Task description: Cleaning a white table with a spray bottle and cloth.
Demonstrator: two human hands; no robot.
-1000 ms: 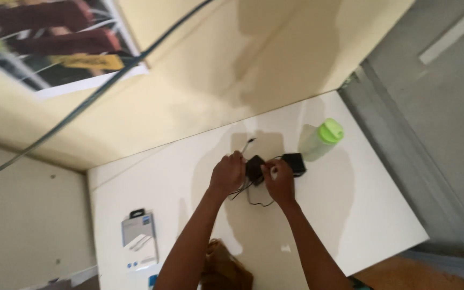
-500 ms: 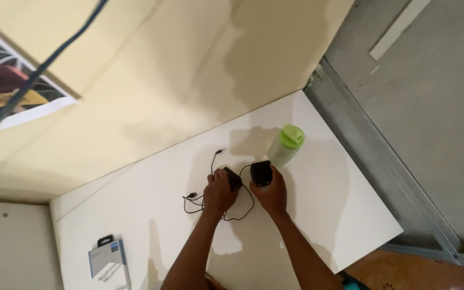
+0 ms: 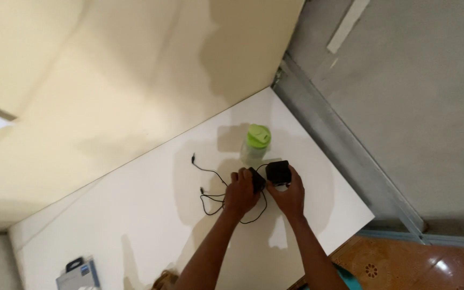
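On the white table (image 3: 135, 215) I hold two small black box-shaped speakers joined by thin black cables. My left hand (image 3: 241, 192) is closed around one black speaker (image 3: 256, 180). My right hand (image 3: 288, 194) grips the other black speaker (image 3: 278, 173), which sits just to the right of the first. The black cables (image 3: 210, 188) trail loosely over the table to the left of my hands, ending in small plugs. A clear bottle with a green lid (image 3: 255, 142) stands just behind the speakers.
A cream wall (image 3: 108, 80) rises behind the table. A grey metal frame (image 3: 345, 156) and grey floor lie to the right. A grey packaged item (image 3: 79, 275) lies at the table's near left corner. Orange patterned floor tiles (image 3: 404, 268) show at the bottom right.
The view has swung left and down, so the poster has left the frame. My hands have pulled the two speakers a little apart, and the cables now lie spread out to the left.
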